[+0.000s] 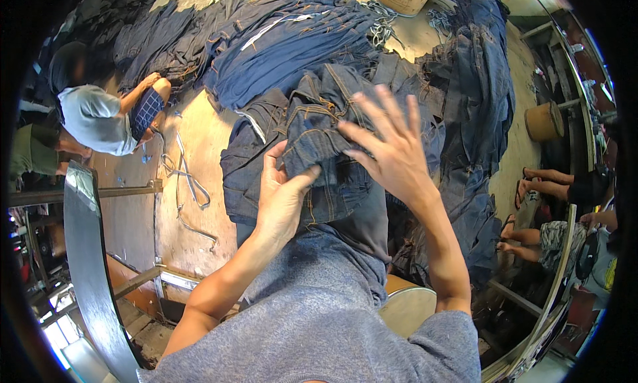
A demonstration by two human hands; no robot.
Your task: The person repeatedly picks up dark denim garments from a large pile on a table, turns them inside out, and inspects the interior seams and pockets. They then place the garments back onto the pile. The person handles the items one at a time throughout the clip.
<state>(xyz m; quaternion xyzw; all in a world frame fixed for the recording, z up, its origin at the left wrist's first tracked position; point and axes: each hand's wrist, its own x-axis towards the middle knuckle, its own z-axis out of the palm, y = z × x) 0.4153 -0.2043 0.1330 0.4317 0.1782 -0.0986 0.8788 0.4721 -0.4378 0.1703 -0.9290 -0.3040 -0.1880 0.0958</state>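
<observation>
Pinched between thumb and fingers, the left hand [282, 197] grips a fold of the jeans [319, 150] near the waistband, while the right hand [392, 150] lies flat on the denim with fingers spread, holding nothing. These jeans sit on a small heap just in front of the person, on a bare wooden table [193, 150]. They look only partly handled, still bunched and not laid flat; many more denim piles [286, 44] cover the far end and right side. Loose cords [186, 184] lie on the wood. A co-worker [100, 117] bends over the table at the left, and other people's legs [538, 237] show at the right.
</observation>
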